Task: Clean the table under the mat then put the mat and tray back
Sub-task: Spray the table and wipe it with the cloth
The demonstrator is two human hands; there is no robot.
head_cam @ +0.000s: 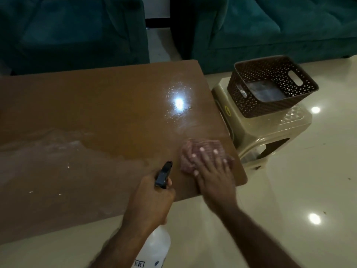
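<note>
1. The brown table (96, 105) fills the left and centre of the view, its top bare of any mat, with a bright lamp reflection near its right part and a dull, wet-looking smear across the left and near side.
2. The right hand (212, 176) lies palm down on a pinkish cleaning cloth (195, 153), fingers spread wide and flat, pressing the cloth onto the table near its right near corner.
3. The left hand (152, 198) is wrapped around the neck of a spray bottle (156, 246), fingers curled closed on it; the black spray head (164, 174) sticks out above the fist and points across the table top.
4. The bottle's translucent white body hangs below the hand, over the floor in front of the table edge; part of a printed label shows at the bottom of the view.
5. A brown perforated tray (274, 86), basket-like with cut-out handles, sits on a beige plastic stool (270, 132) just beside the table's right edge.
6. Something flat and shiny lies in the tray's bottom; whether it is the mat cannot be told.
7. Dark teal sofas (270, 26) stand beyond the table, and the glossy cream floor (309, 190) reflects ceiling lights.
</note>
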